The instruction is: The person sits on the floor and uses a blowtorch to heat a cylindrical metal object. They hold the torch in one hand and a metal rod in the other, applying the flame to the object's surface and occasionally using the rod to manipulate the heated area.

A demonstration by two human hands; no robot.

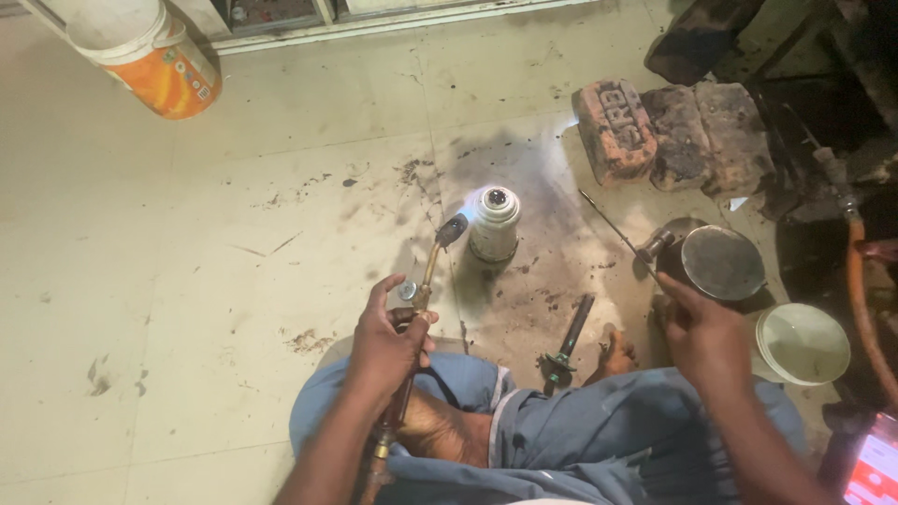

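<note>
— Evidently, a brass gas torch (423,281) is gripped in the left hand (385,344), the fingers wrapped round its stem just beside the valve knob. Why so low on the stem?

— The lit tip is thereby kept far from the fingers. The nozzle is angled up and to the right, so that the pale flame is played on the upper side of the white cylindrical part (493,223), which is stood upright on the tiled floor (187,281).

— And the right hand (703,335)?

— A thin filler rod (613,227) is pinched at its near end between thumb and fingertips, the other fingers curled in. Its far end is pointed up and left but is held well apart from the flame, seemingly in reserve.

— Is anything set close by?

— A round metal can (720,262) lies just beyond the right hand, a white bowl (803,344) to its right. A dark hand tool (567,339) is laid near the bare foot (617,353), within reach. Bricks (673,131) are set at the far right, beyond the flame, and an orange-and-white bucket (150,51) is kept far left, well apart from the heat. An orange hose (862,309) is run along the right edge; whether it feeds the torch cannot be told.
</note>
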